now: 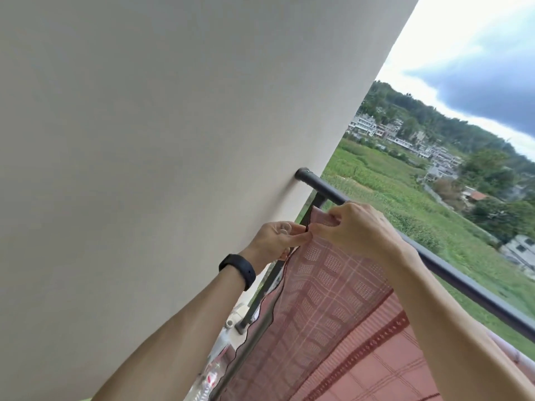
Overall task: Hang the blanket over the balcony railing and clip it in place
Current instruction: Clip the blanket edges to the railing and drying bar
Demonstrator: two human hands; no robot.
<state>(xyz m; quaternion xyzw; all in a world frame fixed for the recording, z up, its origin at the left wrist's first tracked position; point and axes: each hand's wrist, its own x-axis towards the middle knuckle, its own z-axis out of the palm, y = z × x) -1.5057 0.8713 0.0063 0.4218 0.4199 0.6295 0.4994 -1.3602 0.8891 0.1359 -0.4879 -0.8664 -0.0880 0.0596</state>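
Observation:
A pink-red patterned blanket hangs over the dark metal balcony railing, near where the rail meets the wall. My right hand pinches the blanket's top corner over the rail. My left hand, with a black band on its wrist, pinches the blanket's dark-trimmed edge beside it and holds a small clear clip in its fingers. The two hands touch at the corner.
A plain white wall fills the left side, and the rail's end socket is fixed into it. Below the railing's vertical post lie some small items on the floor. Beyond the rail are green fields and distant houses.

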